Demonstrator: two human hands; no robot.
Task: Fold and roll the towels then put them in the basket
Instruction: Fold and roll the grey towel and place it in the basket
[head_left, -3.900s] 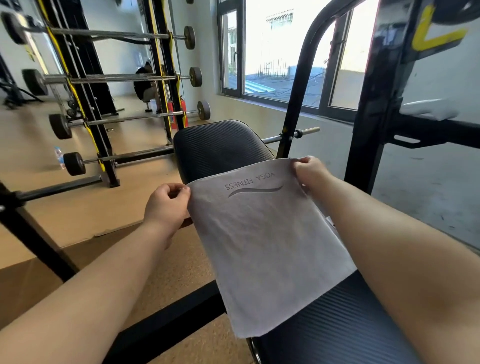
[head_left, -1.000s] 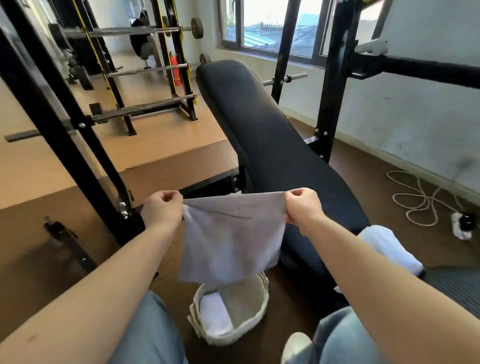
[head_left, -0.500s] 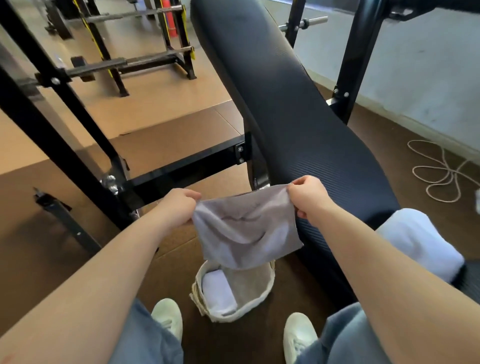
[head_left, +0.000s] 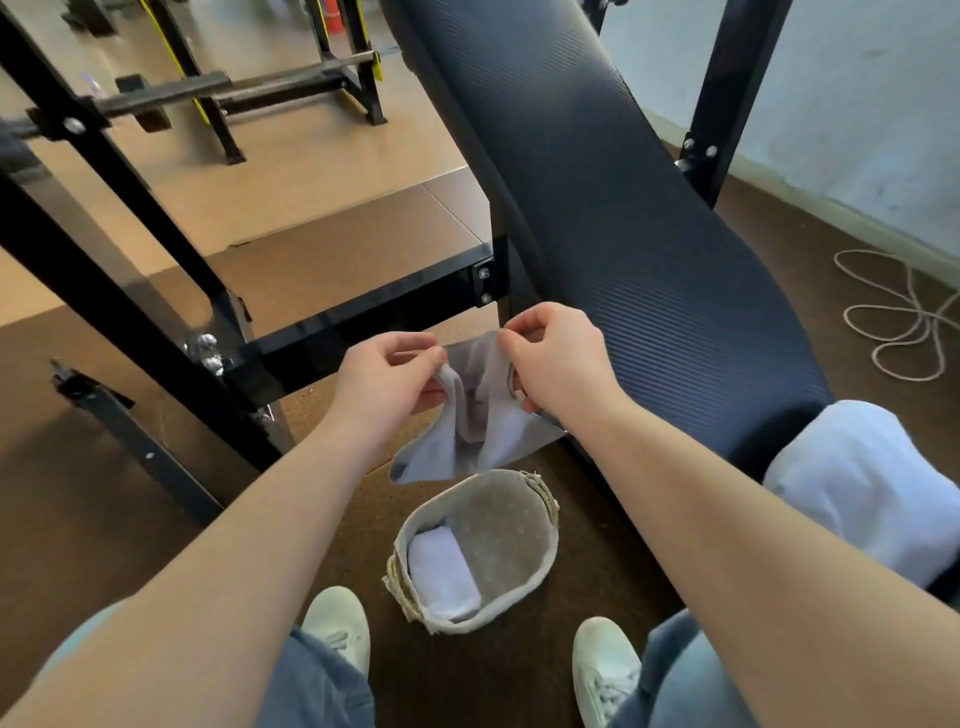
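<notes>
Both hands are in close now. The left hand (head_left: 387, 382) pinches the upper edge of the grey towel (head_left: 467, 436) between thumb and fingers, and the right hand (head_left: 558, 361) has its fingers curled round the edge opposite, so each hand is clamped on the cloth. The towel hangs in the air, bunched into a soft vertical fold, directly above the basket (head_left: 498, 530) on the brown floor. One rolled white towel (head_left: 441, 577) already lies inside along the basket's left wall.

No lettering can be read on the towel at this moment; the "YOGA FITNESS" print that showed a few seconds back is lost in the creases. Half a second ago the cloth was stretched wide between the hands; now they have closed up and it sags narrow between them. The view has dipped too, and both pale shoes (head_left: 337, 623) flank the basket.

To the right, a heap of white towels (head_left: 857, 483) rests on the dark ribbed bench pad (head_left: 623, 234). A loose cord (head_left: 893, 322) coils on the floor beyond.
</notes>
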